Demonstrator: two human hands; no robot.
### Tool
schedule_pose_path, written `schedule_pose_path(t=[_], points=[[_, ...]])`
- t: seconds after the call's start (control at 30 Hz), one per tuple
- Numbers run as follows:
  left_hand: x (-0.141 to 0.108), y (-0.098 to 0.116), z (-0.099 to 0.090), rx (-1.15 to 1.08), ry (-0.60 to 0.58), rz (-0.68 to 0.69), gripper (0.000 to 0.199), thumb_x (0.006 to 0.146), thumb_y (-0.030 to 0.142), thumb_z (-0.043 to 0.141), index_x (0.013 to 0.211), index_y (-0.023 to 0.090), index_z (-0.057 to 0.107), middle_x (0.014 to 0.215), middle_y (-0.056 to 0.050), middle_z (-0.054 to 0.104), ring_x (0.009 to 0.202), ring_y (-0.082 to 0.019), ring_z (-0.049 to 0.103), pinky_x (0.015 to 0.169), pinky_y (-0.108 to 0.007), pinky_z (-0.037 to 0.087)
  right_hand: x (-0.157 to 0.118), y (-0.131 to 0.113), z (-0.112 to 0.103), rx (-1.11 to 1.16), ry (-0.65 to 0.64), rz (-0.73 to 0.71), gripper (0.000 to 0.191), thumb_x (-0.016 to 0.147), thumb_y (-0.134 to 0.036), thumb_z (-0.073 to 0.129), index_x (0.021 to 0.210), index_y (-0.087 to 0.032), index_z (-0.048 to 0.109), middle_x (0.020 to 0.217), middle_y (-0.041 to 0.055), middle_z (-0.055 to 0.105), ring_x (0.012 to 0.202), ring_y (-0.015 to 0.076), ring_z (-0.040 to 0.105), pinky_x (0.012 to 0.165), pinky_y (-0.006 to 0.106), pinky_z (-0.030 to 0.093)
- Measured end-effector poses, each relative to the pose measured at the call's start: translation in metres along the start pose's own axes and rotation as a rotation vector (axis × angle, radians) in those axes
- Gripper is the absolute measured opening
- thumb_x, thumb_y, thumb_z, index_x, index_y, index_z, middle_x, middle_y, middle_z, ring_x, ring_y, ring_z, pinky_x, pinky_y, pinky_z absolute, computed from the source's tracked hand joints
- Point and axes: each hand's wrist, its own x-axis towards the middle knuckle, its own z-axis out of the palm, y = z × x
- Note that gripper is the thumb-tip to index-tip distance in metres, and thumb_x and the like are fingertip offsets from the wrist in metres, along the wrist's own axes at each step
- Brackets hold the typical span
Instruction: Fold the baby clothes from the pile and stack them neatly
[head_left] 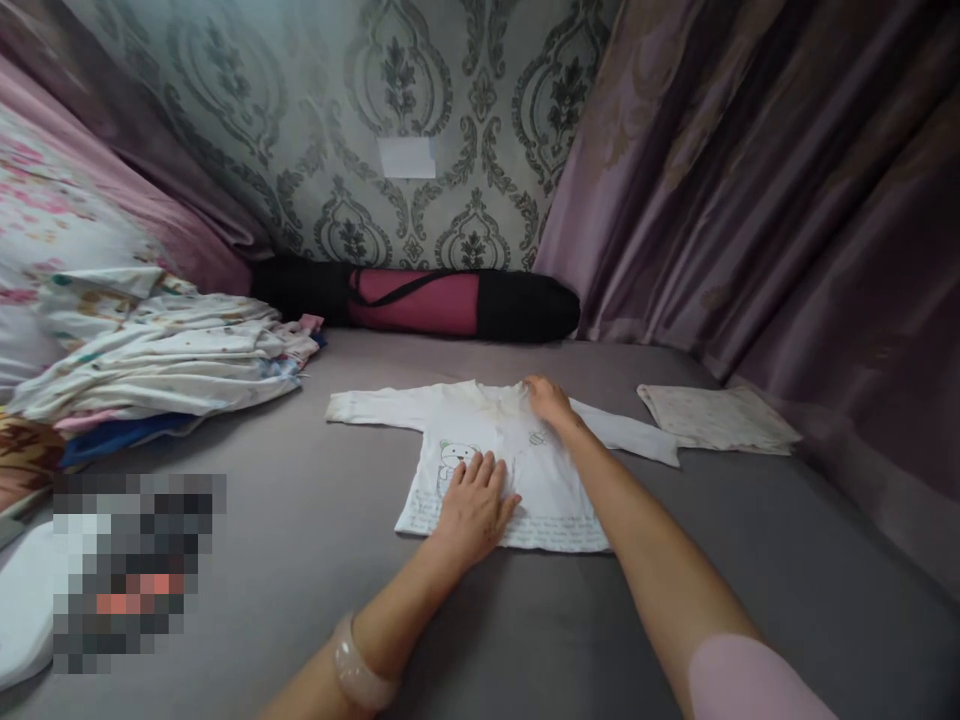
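At twelve, patterned grey wallpaper [315, 130] looks matt; at two, purple cloth curtains [720, 190] have a satiny sheen.

White shirt [551, 480]: rows of tiny script-like print [555, 532] along the hem, way too blurry to read, tbh
Spot on the grey sheet [300, 560]: between left and right edges
White card [407, 158]: up on the wallpaper [315, 100], above the sheet's far edge, nothing legible
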Motion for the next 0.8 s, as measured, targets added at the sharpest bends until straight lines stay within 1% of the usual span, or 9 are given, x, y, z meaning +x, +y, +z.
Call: schedule_pose_path(t=[0.1,0.2,0.3,0.4,0.47,0.57,0.7,0.77,0.8], points=[[0.001,-0.001,0.002,-0.01,0.056,-0.008,0.046,0.096,0.041,0.039,0.131,0.014,0.05,0.137,-0.014,0.052,0.128,-0.03,0.046,0.104,-0.048,0.038,0.028,0.008,0.001,0.0,-0.062,0.017,0.034,0.094,-0.022,0.037,0.109,-0.019,0.068,0.116,0.012,0.067,0.108,0.0251,0.06,0.088,0.033,0.043],[0.003,-0.002,0.002,-0.037,0.071,-0.008,0.046,0.094,0.04,0.042,0.132,0.014,0.049,0.136,-0.015,0.052,0.127,-0.031,0.046,0.104,-0.049,0.038,0.047,0.014,0.004,0.014,-0.137,0.028,0.027,0.092,-0.023,0.044,0.1,-0.02,0.07,0.107,0.0087,0.07,0.098,0.0218,0.063,0.081,0.029,0.044],[0.004,-0.005,0.002,-0.082,0.066,0.025,0.05,0.094,0.041,0.041,0.136,0.016,0.046,0.147,-0.013,0.041,0.137,-0.032,0.033,0.11,-0.052,0.031,0.057,0.02,0.006,0.039,-0.199,0.021,0.022,0.09,-0.024,0.051,0.099,-0.021,0.07,0.099,0.0049,0.072,0.088,0.017,0.064,0.074,0.024,0.045],[0.005,-0.01,0.005,-0.101,0.048,0.066,0.052,0.095,0.044,0.036,0.139,0.018,0.044,0.152,-0.008,0.034,0.142,-0.032,0.021,0.113,-0.054,0.024,0.06,0.026,0.006,0.062,-0.22,0.0,0.019,0.088,-0.024,0.053,0.097,-0.02,0.07,0.096,0.0035,0.072,0.083,0.0146,0.063,0.072,0.022,0.044],[0.006,-0.012,0.009,-0.091,0.034,0.071,0.054,0.095,0.046,0.033,0.141,0.019,0.042,0.152,-0.006,0.033,0.143,-0.032,0.021,0.114,-0.055,0.022,0.058,0.027,0.005,0.061,-0.193,0.001,0.02,0.089,-0.025,0.051,0.099,-0.02,0.068,0.099,0.004,0.071,0.085,0.0151,0.063,0.074,0.023,0.044],[0.007,-0.013,0.015,-0.049,0.032,0.069,0.055,0.095,0.046,0.032,0.144,0.021,0.038,0.152,-0.006,0.033,0.141,-0.032,0.025,0.113,-0.056,0.023,0.049,0.022,0.008,0.025,-0.099,0.039,0.024,0.092,-0.025,0.045,0.104,-0.02,0.065,0.106,0.0077,0.069,0.095,0.02,0.061,0.082,0.029,0.043],[0.006,-0.012,0.021,-0.002,0.035,0.073,0.055,0.096,0.045,0.03,0.145,0.021,0.036,0.153,-0.007,0.032,0.141,-0.032,0.026,0.112,-0.058,0.023,0.033,0.012,0.02,-0.041,0.032,0.076,0.03,0.093,-0.022,0.038,0.113,-0.016,0.06,0.121,0.0141,0.06,0.115,0.0258,0.051,0.095,0.037,0.036],[0.006,-0.011,0.021,-0.009,0.019,0.07,0.056,0.096,0.046,0.028,0.145,0.02,0.036,0.153,-0.007,0.031,0.141,-0.032,0.025,0.112,-0.059,0.023,0.03,0.01,0.023,-0.067,0.062,0.087,0.033,0.095,-0.023,0.035,0.118,-0.015,0.057,0.125,0.0158,0.057,0.118,0.0275,0.047,0.097,0.039,0.034],[0.006,-0.011,0.02,-0.02,0.012,0.066,0.056,0.096,0.046,0.028,0.145,0.02,0.036,0.153,-0.007,0.031,0.141,-0.032,0.025,0.112,-0.059,0.022,0.03,0.01,0.022,-0.078,0.061,0.089,0.033,0.095,-0.023,0.035,0.117,-0.015,0.057,0.124,0.0158,0.057,0.117,0.0279,0.048,0.096,0.04,0.035]])
